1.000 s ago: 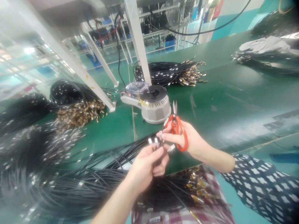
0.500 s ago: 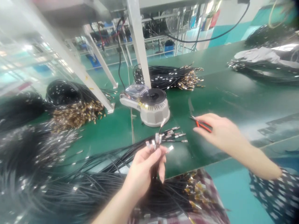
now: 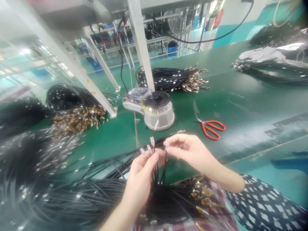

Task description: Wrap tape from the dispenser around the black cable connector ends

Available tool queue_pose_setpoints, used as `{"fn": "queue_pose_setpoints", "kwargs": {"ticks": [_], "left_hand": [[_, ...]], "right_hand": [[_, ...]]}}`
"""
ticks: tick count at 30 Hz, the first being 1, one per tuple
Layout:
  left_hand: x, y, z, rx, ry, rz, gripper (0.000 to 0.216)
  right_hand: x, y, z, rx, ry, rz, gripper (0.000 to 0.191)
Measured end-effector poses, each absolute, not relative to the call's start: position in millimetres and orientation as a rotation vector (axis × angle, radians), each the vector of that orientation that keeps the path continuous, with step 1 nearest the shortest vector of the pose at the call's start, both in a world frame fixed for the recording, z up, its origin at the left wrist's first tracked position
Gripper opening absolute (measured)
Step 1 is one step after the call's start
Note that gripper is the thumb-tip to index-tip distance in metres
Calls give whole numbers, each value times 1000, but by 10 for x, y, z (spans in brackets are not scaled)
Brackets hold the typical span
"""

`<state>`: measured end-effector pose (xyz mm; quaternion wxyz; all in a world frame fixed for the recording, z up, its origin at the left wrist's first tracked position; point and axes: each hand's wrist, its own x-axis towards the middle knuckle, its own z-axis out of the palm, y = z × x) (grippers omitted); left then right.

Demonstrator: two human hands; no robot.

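My left hand [image 3: 141,173] pinches a small bunch of thin black cables [image 3: 154,157] whose silver tips stick up above my fingers. My right hand [image 3: 190,150] has come in beside it and pinches one of those cable ends between thumb and forefinger. Red-handled scissors [image 3: 211,128] lie flat on the green table [image 3: 252,96], just right of my right hand, with no hand on them. More black cables run left from my hands across the table.
A grey-white tape dispenser [image 3: 156,112] stands just behind my hands. Piles of black cables with gold connectors [image 3: 77,115] lie left, and another bundle [image 3: 178,78] at the back. White frame posts [image 3: 141,45] rise behind the dispenser. Further cable coils [image 3: 269,64] sit far right.
My right hand laid the red scissors down on the table to the right, then moved back left to the cable ends held in my left hand.
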<state>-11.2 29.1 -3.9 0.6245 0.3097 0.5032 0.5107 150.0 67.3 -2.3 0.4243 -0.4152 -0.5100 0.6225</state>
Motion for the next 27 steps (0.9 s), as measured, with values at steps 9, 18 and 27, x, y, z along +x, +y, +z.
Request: {"fn": "queue_pose_setpoints", "kwargs": {"ticks": [9,18,27], "left_hand": [[-512,345,475,850,801,1225,10],[-485,363,199,692,920,808,43],[-270,190,-157,597,948,965,27]], "right_hand": [[1507,667,-79,-960,-1259,1648,14],[1505,700,24,-733,-1238,1799,10],[1323,802,-54,-802,-1141,1824,13]]}}
